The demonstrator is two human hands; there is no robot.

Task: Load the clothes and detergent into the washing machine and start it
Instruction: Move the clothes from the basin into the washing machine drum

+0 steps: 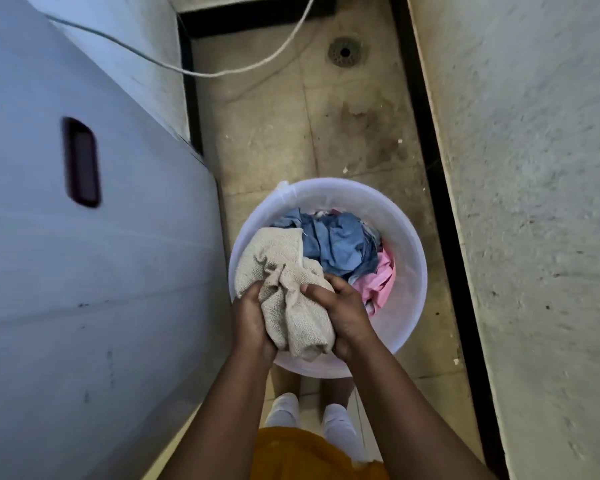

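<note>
A white plastic bucket (400,216) stands on the floor right in front of me, holding clothes. A beige knitted cloth (284,271) is bunched over the bucket's near left side. My left hand (248,317) grips its left edge and my right hand (343,313) grips its right edge, fingers curled into the fabric. Deeper in the bucket lie a blue garment (336,244) and a pink garment (378,282). The side of the white washing machine (94,271), with a dark recessed handle (81,161), fills the left of the view. No detergent shows.
A white cable (194,71) runs from the machine across the far floor. A round floor drain (344,51) sits at the far end of the stained tiled floor (326,133). A rough wall (534,202) closes the right side. My feet stand behind the bucket.
</note>
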